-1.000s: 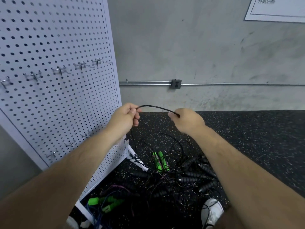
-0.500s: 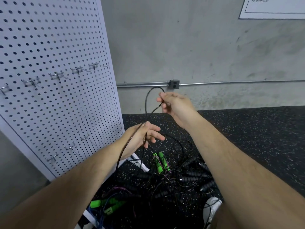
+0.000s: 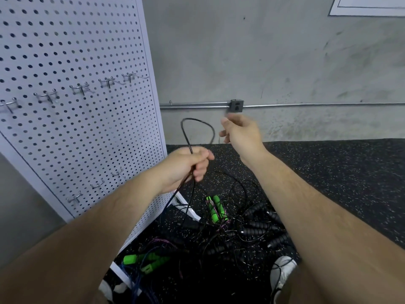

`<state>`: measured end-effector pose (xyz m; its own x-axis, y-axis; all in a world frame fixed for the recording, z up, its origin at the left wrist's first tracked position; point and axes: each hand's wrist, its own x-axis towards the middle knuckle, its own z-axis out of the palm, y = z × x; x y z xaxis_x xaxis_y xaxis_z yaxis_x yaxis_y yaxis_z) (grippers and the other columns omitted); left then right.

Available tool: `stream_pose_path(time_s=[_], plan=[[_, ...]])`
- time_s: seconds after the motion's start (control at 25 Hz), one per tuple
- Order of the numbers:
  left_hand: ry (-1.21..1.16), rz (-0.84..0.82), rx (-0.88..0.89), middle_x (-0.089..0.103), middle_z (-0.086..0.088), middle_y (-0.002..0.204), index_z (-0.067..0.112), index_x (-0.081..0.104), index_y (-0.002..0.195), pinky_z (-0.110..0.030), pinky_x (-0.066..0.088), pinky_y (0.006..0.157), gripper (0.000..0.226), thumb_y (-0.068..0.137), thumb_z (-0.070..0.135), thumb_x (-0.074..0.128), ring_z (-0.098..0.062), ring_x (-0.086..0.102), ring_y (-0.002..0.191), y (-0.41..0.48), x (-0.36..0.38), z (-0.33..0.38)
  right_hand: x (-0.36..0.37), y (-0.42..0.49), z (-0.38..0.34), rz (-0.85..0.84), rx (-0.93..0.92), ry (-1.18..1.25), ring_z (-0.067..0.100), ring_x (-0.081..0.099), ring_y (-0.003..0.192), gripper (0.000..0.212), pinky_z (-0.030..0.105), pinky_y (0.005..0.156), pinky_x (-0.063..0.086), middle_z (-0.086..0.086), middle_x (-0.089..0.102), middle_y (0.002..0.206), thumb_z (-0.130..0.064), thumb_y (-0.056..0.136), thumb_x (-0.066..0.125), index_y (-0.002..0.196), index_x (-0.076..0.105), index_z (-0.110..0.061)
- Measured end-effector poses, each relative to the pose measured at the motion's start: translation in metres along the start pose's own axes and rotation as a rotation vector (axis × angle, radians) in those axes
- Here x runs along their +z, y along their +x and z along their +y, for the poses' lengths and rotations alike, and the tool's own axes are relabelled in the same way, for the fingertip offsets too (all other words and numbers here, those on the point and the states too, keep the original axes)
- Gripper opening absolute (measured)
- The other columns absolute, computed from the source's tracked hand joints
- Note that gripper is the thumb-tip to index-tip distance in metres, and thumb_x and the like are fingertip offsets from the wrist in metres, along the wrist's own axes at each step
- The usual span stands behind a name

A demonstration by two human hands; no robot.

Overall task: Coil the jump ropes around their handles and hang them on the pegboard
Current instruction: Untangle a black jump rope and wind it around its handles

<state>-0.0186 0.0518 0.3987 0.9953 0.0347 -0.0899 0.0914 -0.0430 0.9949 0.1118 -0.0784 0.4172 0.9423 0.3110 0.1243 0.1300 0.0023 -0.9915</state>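
Coiling: left hand (image 3: 186, 167) fist-grips thin black jump-rope cord (image 3: 195, 119), loop standing above its fingers; right hand (image 3: 241, 132) blurred, grip unreadable; next, find handles.

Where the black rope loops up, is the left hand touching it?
Touching. The head view shows the left hand with its fingers curled round the black rope; the rope enters the fist at the top and leaves it below.
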Motion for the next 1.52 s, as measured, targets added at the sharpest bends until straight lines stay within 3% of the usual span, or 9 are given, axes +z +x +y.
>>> stream_pose_path(time_s=[0.08,0.2,0.28,0.56,0.8,1.04,1.2,1.36,1.52], plan=[[-0.16,0.179,0.068,0.041,0.004,0.06,0.004,0.055,0.103,-0.025,0.04,0.057,0.022,0.109,0.017,0.038,-0.013,0.04,0.058,0.007,-0.002,0.008,0.006,-0.009,0.006,-0.077,0.032,-0.119,0.015,0.058,0.073,0.013,0.031,0.067,0.048,0.002,0.062,0.087,-0.012,0.095,0.054,0.107,0.057,-0.016],[-0.309,0.316,0.144,0.041,0.003,0.062,0.006,0.055,0.101,-0.026,0.042,0.058,0.021,0.11,0.016,0.038,-0.013,0.043,0.058,0.014,-0.007,0.023,0.019,-0.037,0.008,-0.646,0.111,-0.318,0.011,0.059,0.069,0.017,0.027,0.061,0.048,0.004,0.065,0.087,-0.009,0.088,0.063,0.106,0.063,-0.012],[-0.351,0.36,0.176,0.042,0.001,0.064,0.007,0.056,0.099,-0.027,0.045,0.061,0.022,0.11,0.016,0.038,-0.014,0.046,0.06,0.017,-0.009,0.028,0.029,-0.052,0.012,-0.803,0.056,-0.451,0.004,0.062,0.066,0.022,0.024,0.062,0.051,0.001,0.068,0.087,-0.02,0.091,0.07,0.108,0.066,-0.007],[-0.049,0.159,0.033,0.07,-0.009,0.118,0.007,0.058,0.125,-0.033,0.047,0.098,0.056,0.102,0.054,0.037,-0.021,0.065,0.11,0.0,-0.027,0.01,0.04,-0.032,0.008,-0.396,-0.058,-0.221,0.017,0.061,0.059,0.021,0.035,0.063,0.055,0.014,0.07,0.076,-0.014,0.1,0.06,0.09,0.066,0.003],[0.432,0.214,-0.025,0.074,0.004,0.087,0.021,0.064,0.105,-0.047,0.051,0.103,0.027,0.109,0.031,0.04,-0.017,0.073,0.096,-0.009,-0.022,-0.017,0.041,-0.016,0.005,-0.285,-0.046,-0.013,0.022,0.058,0.064,0.02,0.034,0.062,0.05,0.009,0.068,0.074,-0.016,0.101,0.059,0.094,0.068,0.0],[0.005,0.427,0.217,0.043,0.009,0.063,0.013,0.054,0.093,-0.027,0.046,0.064,0.029,0.11,0.029,0.038,-0.008,0.044,0.056,0.011,-0.015,0.024,0.043,-0.047,0.026,-0.704,-0.018,-0.541,0.011,0.064,0.072,0.018,0.03,0.07,0.057,0.001,0.072,0.098,-0.018,0.092,0.069,0.11,0.067,-0.014],[-0.054,0.442,0.241,0.053,0.002,0.07,0.012,0.06,0.096,-0.029,0.051,0.071,0.026,0.109,0.028,0.043,-0.013,0.055,0.067,0.013,-0.023,0.027,0.05,-0.044,0.028,-0.617,-0.037,-0.407,0.014,0.064,0.069,0.013,0.034,0.074,0.058,0.011,0.074,0.092,-0.013,0.099,0.061,0.101,0.071,-0.006],[-0.383,0.49,0.19,0.043,0.003,0.062,0.01,0.051,0.091,-0.031,0.051,0.066,0.028,0.11,0.026,0.039,-0.013,0.048,0.057,0.012,-0.035,0.024,0.048,-0.042,0.029,-0.844,-0.022,-0.51,0.011,0.065,0.084,0.031,0.028,0.082,0.053,-0.003,0.071,0.101,-0.006,0.084,0.076,0.112,0.066,-0.017],[-0.263,0.514,0.138,0.061,0.0,0.079,0.009,0.061,0.104,-0.03,0.054,0.074,0.048,0.104,0.052,0.04,-0.017,0.062,0.078,0.006,-0.038,0.023,0.057,-0.047,0.034,-0.614,-0.125,-0.6,0.013,0.059,0.062,0.018,0.035,0.069,0.056,0.01,0.073,0.081,-0.024,0.095,0.069,0.091,0.073,-0.007]])
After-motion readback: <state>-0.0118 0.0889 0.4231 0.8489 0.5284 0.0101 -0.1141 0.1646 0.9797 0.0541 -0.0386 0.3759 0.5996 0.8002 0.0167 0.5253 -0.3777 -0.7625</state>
